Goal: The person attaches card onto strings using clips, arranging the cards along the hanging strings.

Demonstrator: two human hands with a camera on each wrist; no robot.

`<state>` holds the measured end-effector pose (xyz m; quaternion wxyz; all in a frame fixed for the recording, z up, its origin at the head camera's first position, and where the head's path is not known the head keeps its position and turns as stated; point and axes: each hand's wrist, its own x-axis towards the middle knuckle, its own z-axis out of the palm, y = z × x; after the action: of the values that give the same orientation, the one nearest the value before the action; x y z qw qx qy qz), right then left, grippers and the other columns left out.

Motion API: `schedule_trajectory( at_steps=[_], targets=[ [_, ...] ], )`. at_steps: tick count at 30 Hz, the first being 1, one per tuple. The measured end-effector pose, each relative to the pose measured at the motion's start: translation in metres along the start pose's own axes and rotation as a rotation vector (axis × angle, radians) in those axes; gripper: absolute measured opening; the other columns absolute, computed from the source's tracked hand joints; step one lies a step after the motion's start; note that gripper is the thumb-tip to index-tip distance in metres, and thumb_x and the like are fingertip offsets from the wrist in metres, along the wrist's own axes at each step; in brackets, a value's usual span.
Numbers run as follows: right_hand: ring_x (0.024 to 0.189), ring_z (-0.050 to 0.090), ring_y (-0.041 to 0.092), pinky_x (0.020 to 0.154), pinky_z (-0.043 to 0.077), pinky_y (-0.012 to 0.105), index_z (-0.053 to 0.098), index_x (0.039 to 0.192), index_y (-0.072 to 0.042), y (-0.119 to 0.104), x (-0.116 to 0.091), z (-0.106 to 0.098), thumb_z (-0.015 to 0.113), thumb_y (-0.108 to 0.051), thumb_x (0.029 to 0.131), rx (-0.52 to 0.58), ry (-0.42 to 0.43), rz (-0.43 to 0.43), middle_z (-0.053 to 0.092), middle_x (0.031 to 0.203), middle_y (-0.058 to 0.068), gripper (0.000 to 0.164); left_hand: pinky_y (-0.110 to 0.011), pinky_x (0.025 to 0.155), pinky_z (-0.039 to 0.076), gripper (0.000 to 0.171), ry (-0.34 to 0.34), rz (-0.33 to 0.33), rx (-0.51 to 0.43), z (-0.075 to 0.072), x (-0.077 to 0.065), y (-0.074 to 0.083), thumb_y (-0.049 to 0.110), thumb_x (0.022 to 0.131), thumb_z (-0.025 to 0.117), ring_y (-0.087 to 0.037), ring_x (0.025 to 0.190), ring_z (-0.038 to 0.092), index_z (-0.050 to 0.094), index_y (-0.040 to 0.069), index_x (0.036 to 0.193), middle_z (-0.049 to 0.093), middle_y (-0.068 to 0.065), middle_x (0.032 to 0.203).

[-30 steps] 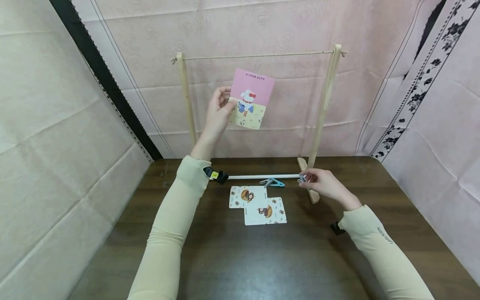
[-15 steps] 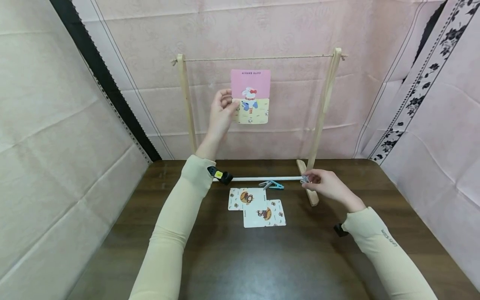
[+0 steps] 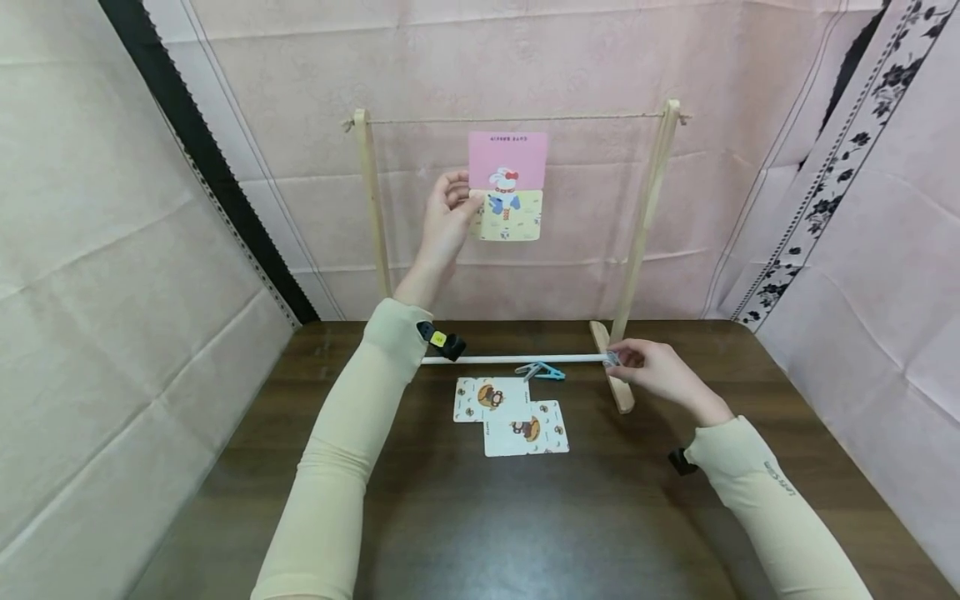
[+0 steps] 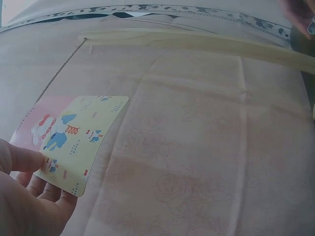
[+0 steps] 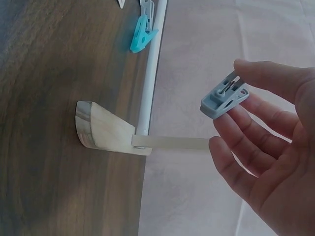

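A pink and yellow card (image 3: 507, 185) with a cartoon figure is held upright by its left edge, pinched between the thumb and fingers of my left hand (image 3: 448, 221). Its top edge sits a little below the string (image 3: 570, 118) in the head view. My right hand (image 3: 660, 373), low by the right post, pinches a grey-blue clothespin (image 5: 224, 96) between thumb and fingers. On the table, a light blue clothespin (image 3: 550, 371) and a grey clothespin (image 3: 531, 368) lie together. Just in front of them, two white cards (image 3: 474, 400) with a brown cartoon animal overlap.
The string is tied between two wooden posts (image 3: 647, 217), the right one standing on a wooden foot (image 3: 622, 396). A white rod (image 3: 495, 359) runs low across the stand. Pale cloth (image 3: 150, 333) encloses the dark wooden table (image 3: 480, 525) at the back and sides.
My left hand has turned the card from tilted to upright and shifted it slightly right. My right hand stays by the post, still holding the clothespin.
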<state>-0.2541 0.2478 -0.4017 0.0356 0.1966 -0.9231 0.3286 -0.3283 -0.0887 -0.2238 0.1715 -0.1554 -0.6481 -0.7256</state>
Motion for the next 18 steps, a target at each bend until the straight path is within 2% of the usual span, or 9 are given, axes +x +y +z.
schedule_trajectory(
  at_steps=[7,18],
  targets=[
    [0.084,0.061,0.018,0.072,0.049,0.034,0.066,0.122,0.0,0.004,-0.002,-0.002,0.072,-0.023,0.095,0.004,-0.008,0.002,0.066,0.093,0.004,0.036,-0.03,0.087,0.048,0.026,0.011,-0.013,0.019,-0.002,0.0,0.002,0.0,0.099,0.06,-0.018,0.101,0.06,0.054,0.006,0.123,0.065,-0.008,0.108],
    [0.083,0.065,0.018,0.075,0.05,0.036,0.066,0.122,-0.002,0.015,-0.005,-0.027,0.072,-0.025,0.095,-0.044,0.05,0.033,0.069,0.094,0.005,0.036,-0.03,0.085,0.047,0.028,0.001,-0.003,0.019,0.002,0.002,0.005,0.0,0.099,0.06,-0.018,0.1,0.06,0.054,0.005,0.125,0.065,-0.008,0.107]
  ],
)
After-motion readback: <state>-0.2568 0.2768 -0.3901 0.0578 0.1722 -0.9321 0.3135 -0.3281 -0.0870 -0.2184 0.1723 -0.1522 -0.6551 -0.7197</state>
